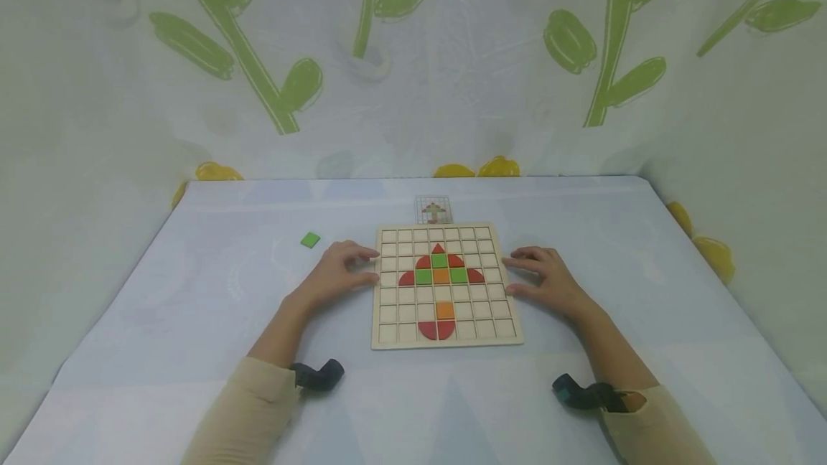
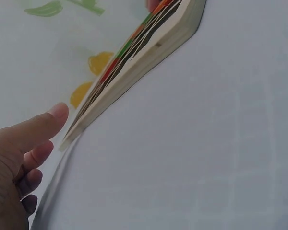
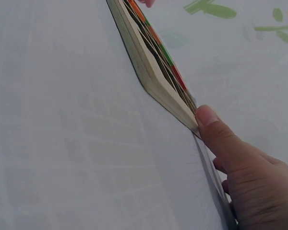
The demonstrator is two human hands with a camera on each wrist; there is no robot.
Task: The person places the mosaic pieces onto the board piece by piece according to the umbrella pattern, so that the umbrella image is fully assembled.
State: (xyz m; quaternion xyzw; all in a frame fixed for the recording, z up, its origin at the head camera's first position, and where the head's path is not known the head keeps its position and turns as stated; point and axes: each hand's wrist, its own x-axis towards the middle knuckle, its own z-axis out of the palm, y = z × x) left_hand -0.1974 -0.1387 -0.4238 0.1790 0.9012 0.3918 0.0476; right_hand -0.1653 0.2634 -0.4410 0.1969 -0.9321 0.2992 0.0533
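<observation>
A square wooden grid board (image 1: 474,330) lies flat on the table. At its left edge is my left hand (image 1: 336,269), fingers loosely bent and fingertips right at the rim. My right hand (image 1: 545,280) stands at the opposite edge in much the same way, its thumb (image 3: 207,115) against the board's side in the right wrist view. Set in the grid are a red triangle (image 1: 438,249), red quarter-circle pieces (image 1: 428,330), green squares (image 1: 439,261) and orange squares (image 1: 445,310). In the left wrist view, the left thumb (image 2: 59,112) is beside the board's corner.
One loose green square tile (image 1: 310,240) lies left of the board, beyond my left hand. Touching the board's far edge is a small pattern card (image 1: 433,209) showing a similar coloured figure. A curtain (image 1: 413,92) with green leaf prints rises behind the pale table (image 1: 194,321).
</observation>
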